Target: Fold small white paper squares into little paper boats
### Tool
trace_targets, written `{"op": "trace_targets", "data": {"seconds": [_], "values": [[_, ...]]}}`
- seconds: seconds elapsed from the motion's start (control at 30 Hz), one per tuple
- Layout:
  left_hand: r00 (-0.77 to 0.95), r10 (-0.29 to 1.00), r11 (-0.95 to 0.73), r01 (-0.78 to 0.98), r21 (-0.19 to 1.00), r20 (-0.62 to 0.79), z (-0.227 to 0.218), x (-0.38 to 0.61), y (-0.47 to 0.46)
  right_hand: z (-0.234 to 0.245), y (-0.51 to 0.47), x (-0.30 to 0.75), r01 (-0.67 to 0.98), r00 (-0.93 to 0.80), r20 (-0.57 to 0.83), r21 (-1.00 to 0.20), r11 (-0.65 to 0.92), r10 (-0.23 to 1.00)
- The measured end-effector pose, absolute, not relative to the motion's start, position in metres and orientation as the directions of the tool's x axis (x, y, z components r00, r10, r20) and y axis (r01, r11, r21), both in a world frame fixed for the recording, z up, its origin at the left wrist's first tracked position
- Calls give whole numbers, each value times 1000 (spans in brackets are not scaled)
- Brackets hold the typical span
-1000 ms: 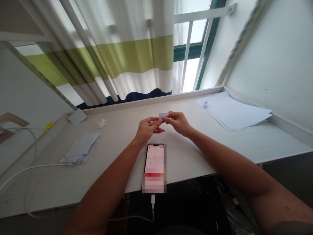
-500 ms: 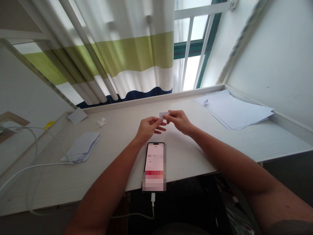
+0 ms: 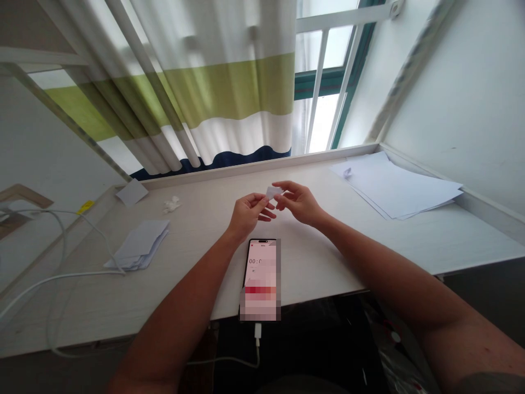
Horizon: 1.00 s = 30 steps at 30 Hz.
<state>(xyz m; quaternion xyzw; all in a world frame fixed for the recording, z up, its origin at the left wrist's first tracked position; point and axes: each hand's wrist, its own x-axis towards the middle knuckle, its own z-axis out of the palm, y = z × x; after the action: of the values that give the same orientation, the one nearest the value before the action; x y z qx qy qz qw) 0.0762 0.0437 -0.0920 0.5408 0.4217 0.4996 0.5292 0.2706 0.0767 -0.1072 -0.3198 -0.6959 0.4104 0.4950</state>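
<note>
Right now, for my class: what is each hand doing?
Left hand: closed, pinching a small piece of white paper.
Right hand: partly open beside the paper; contact cannot be told.

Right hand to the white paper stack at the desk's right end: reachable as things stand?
Probably yes. The right hand is on that side, and nothing shows on the white desk between it and the paper stack. Its fingers would first need to leave the small paper piece.

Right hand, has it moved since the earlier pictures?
Yes, slightly: judged against the phone, the right hand has shifted up, and its fingers have spread, loosening from the small white paper.
</note>
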Motion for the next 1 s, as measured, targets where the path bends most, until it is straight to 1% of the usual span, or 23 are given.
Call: {"op": "trace_targets", "data": {"seconds": [0.07,0.17,0.27,0.37,0.5,0.6,0.73,0.83,0.9,0.97,1.0], "values": [[142,987,-63,-72,995,72,-92,74,46,-106,77,273,97,-315,495,-832,547,810],[109,992,-49,-96,994,59,-91,71,48,-103,77,279,163,-434,548,-732,661,715],[113,991,-55,-110,992,68,-91,70,50,-101,78,281,191,-470,558,-692,697,684],[139,982,-121,-58,991,128,-93,70,49,-102,78,279,182,-431,537,-735,653,725],[141,950,-291,84,953,278,-98,70,49,-104,77,275,120,-396,455,-835,536,798],[155,931,-355,175,918,331,-102,67,51,-103,76,274,71,-416,396,-883,464,818],[216,895,-441,291,849,391,-102,62,52,-100,76,276,13,-455,322,-930,368,830],[245,884,-464,358,810,398,-100,60,51,-100,77,277,-9,-446,290,-947,320,847],[225,884,-468,387,794,411,-99,61,50,-101,78,277,11,-422,281,-949,315,862],[170,896,-445,357,821,411,-99,63,50,-101,79,277,32,-410,267,-951,306,872],[142,910,-415,304,857,390,-98,64,50,-102,79,277,32,-413,254,-956,292,875]]}}
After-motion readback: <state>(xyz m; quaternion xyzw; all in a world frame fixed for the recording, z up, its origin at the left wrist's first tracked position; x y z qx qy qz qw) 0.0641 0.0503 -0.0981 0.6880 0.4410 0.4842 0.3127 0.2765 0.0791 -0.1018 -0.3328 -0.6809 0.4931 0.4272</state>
